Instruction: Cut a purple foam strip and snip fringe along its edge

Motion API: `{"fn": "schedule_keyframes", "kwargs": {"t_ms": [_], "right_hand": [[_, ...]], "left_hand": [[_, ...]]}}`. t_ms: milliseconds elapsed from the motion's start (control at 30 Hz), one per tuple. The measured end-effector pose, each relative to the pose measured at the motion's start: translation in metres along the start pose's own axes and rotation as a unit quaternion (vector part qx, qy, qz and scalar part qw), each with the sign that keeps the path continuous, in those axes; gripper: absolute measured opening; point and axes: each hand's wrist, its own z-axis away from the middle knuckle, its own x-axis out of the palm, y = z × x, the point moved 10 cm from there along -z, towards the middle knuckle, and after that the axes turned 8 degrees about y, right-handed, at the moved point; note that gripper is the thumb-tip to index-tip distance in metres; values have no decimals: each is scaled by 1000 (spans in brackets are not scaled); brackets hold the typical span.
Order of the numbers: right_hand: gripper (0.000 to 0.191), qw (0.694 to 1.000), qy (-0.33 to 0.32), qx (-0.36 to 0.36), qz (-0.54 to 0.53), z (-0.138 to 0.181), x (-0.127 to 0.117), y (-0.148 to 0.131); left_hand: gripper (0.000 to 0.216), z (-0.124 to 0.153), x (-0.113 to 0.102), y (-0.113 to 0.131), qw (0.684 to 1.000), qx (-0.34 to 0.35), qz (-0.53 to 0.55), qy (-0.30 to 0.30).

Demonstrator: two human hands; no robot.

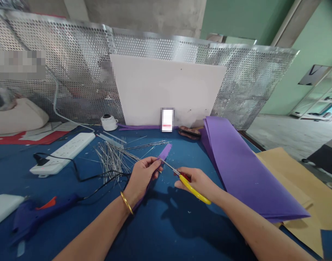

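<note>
My left hand pinches a narrow strip of purple paper between thumb and fingers; one end sticks up past the fingertips, and more purple shows below the wrist. My right hand grips a pair of scissors with a yellow handle and some red near the fingers. Their blades point left and touch or nearly touch the strip beside my left thumb. Whether the blades are closed around the paper I cannot tell. A bundle of thin metal wires lies left of my left hand.
A large folded purple sheet lies at right over brown paper. At left are a white power strip and a blue glue gun with its black cord. A white board leans on the perforated metal screen behind the blue table.
</note>
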Motion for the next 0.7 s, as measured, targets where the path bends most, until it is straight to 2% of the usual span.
{"fn": "schedule_keyframes", "kwargs": {"t_ms": [433, 700], "right_hand": [[36, 1000, 1, -4, 21, -1, 0, 2], [37, 994, -4, 6, 106, -1, -1, 3]], "left_hand": [[18, -1, 2, -4, 1000, -16, 22, -15], [19, -5, 0, -12, 999, -28, -11, -15]]}}
